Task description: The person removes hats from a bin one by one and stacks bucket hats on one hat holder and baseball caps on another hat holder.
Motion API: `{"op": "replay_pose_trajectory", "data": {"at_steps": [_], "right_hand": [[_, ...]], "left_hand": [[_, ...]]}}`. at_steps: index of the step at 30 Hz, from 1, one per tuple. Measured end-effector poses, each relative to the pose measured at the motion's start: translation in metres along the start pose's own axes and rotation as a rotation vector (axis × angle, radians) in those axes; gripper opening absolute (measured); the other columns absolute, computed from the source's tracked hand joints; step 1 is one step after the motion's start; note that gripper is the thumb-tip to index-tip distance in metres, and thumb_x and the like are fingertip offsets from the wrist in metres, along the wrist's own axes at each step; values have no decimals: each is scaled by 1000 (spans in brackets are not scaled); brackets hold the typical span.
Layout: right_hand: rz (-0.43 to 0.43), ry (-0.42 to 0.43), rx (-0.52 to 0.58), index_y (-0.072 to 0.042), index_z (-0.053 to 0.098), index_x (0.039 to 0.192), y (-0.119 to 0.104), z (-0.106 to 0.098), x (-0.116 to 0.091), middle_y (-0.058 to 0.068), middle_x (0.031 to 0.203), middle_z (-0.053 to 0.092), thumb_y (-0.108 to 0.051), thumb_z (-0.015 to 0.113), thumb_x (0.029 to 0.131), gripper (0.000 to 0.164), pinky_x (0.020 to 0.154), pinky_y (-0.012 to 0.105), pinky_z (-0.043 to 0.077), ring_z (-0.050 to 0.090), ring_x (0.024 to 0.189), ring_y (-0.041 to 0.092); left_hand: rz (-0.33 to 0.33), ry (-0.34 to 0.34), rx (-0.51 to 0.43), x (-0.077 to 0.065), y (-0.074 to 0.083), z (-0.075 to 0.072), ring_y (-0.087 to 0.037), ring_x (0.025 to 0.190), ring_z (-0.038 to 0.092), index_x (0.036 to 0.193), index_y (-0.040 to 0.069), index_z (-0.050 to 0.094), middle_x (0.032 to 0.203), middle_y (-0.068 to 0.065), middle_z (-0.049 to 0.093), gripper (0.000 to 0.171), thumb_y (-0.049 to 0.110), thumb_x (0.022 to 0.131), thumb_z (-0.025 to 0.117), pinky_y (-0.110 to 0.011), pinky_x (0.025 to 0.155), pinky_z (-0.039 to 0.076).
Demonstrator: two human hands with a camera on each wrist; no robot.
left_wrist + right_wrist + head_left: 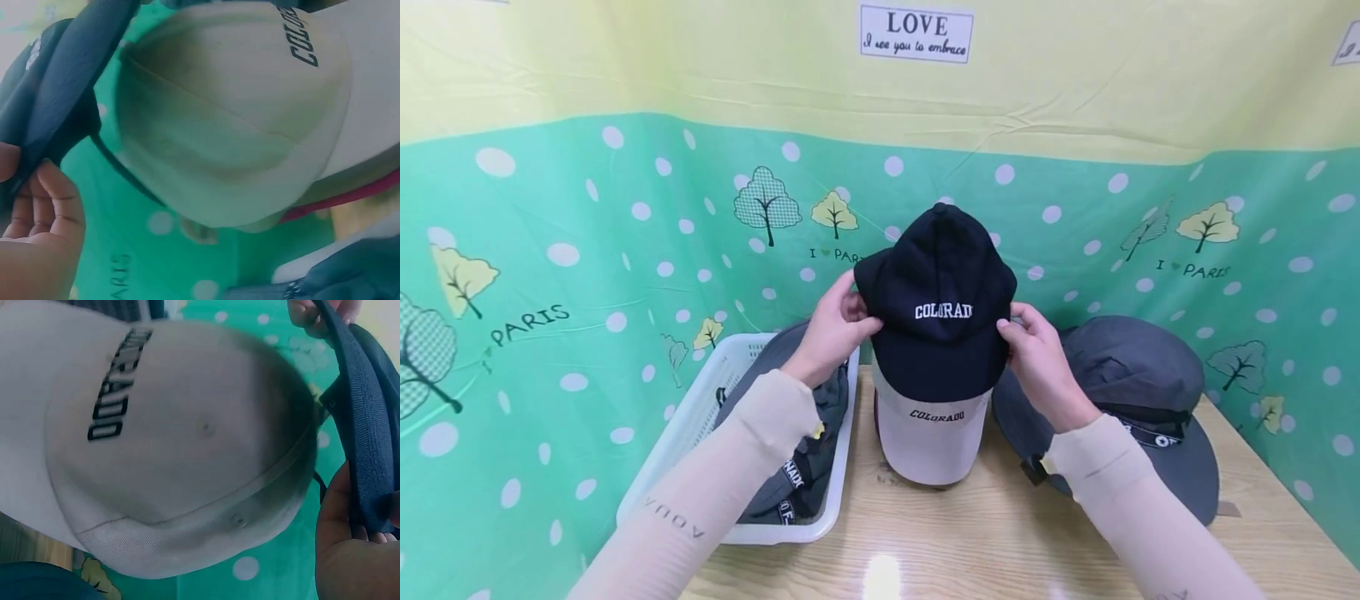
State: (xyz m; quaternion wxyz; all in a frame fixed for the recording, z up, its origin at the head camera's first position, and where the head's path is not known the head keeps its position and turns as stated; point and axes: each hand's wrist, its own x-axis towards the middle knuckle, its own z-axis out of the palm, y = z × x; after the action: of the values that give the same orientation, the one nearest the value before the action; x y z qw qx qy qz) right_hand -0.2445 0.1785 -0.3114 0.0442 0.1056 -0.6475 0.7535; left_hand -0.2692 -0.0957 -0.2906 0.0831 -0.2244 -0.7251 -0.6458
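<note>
Both hands hold a black baseball cap (936, 275) lettered COLORADO, one at each side of it. My left hand (835, 329) pinches its left edge between thumb and fingers. On the opposite edge, my right hand (1041, 358) pinches with the thumb in front. Below and behind it stands a light beige cap (932, 450) with the same lettering, its brim toward me; the black cap hides most of its crown in the head view. From the wrists, the black cap (47, 94) appears held up apart from the beige crown (206, 425).
At left, a pale plastic basket (831, 527) holds dark hats with lettered straps. A dark grey wide-brimmed hat (1131, 367) lies at right, partly behind my right forearm. Under the beige cap shows a magenta edge (350, 195). A green and yellow printed curtain (1060, 117) hangs behind the wooden table (970, 542).
</note>
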Motion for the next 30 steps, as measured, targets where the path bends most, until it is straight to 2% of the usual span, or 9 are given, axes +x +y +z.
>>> {"op": "replay_pose_trajectory", "data": {"at_steps": [4, 8, 13, 16, 18, 20, 22, 25, 30], "right_hand": [[63, 42, -25, -11, 50, 112, 8, -3, 12, -1, 90, 57, -12, 44, 101, 12, 73, 26, 47, 55, 82, 12], [136, 68, -44, -10, 49, 113, 17, -7, 18, 1, 102, 50, -12, 43, 101, 13, 74, 25, 47, 54, 83, 11], [206, 35, 13, -5, 47, 114, 28, -11, 16, 2, 102, 51, -12, 40, 102, 16, 73, 25, 49, 57, 83, 10], [254, 11, 74, -3, 46, 113, 32, -12, 14, 0, 97, 54, -12, 38, 103, 16, 70, 25, 50, 58, 80, 9], [291, 8, 126, -3, 45, 112, 33, -12, 12, 0, 95, 55, -10, 37, 103, 14, 68, 24, 51, 59, 77, 8], [325, 7, 173, -3, 44, 113, 34, -11, 10, -1, 94, 55, -10, 38, 102, 14, 66, 23, 51, 59, 76, 8], [350, 11, 212, -3, 44, 114, 33, -11, 9, 0, 94, 55, -9, 38, 102, 15, 65, 22, 52, 60, 75, 8], [364, 9, 239, -2, 43, 117, 32, -12, 5, 1, 95, 56, -9, 38, 102, 18, 66, 21, 52, 61, 76, 8], [375, 21, 220, -4, 42, 113, 37, -14, -6, -1, 92, 56, -8, 39, 101, 13, 65, 21, 52, 61, 75, 7]], "left_hand": [[-25, 16, -68, 11, -17, 7, -22, 73, 53, 139, 17, 42, 85, -12, 60, 68, -13, 80, 58, -29, 66, 46], [-105, 25, -153, 14, -31, 14, -19, 69, 53, 140, 17, 40, 82, -9, 59, 71, -16, 80, 55, -28, 63, 46], [-214, 60, -242, 13, -38, 20, -14, 51, 38, 140, 19, 41, 70, -2, 48, 69, -15, 81, 52, -26, 55, 39], [-296, 70, -322, 12, -39, 23, -11, 56, 46, 138, 17, 43, 81, -2, 52, 64, -12, 82, 50, -25, 58, 44], [-355, 74, -373, 10, -39, 24, -13, 68, 54, 138, 15, 42, 97, -6, 55, 61, -10, 82, 49, -26, 63, 49], [-401, 72, -420, 8, -40, 24, -16, 81, 58, 140, 13, 38, 116, -10, 53, 62, -9, 82, 48, -28, 68, 51], [-439, 75, -455, 7, -39, 25, -16, 83, 56, 144, 13, 32, 122, -12, 49, 68, -9, 82, 48, -28, 69, 51], [-462, 79, -488, 3, -39, 26, -14, 80, 55, 147, 14, 26, 122, -10, 46, 74, -9, 81, 47, -27, 68, 50], [-466, 67, -484, -7, -43, 30, -12, 70, 51, 138, 11, 38, 106, -7, 49, 64, -10, 78, 47, -26, 64, 48]]}}
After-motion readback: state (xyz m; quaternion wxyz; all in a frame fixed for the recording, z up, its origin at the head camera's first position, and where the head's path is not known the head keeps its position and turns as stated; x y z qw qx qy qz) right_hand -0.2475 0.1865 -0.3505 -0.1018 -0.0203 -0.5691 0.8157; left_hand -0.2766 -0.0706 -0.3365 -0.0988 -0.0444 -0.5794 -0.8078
